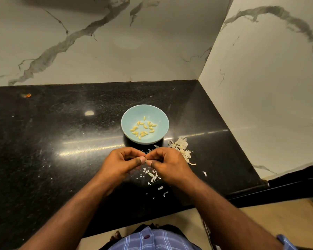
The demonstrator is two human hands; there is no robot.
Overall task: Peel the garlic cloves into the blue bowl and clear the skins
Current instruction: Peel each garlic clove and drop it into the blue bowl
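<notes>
We are mid-peel, both hands pinched together over the black counter [61,141].

Nearest us, our left hand [124,162] and right hand [167,164] meet fingertip to fingertip, curled around something tiny, which we judge to be a garlic clove, though it is hidden between the thumbs. Loose skin flakes [153,175] lie under the hands, and a larger heap of skins [181,147] sits just right of them. Beyond, the blue bowl [158,114] holds the peeled cloves [143,129]. Next we need to strip the skin and carry the clove forward to the bowl; nothing blocks that path. The skins are not yet cleared.
</notes>
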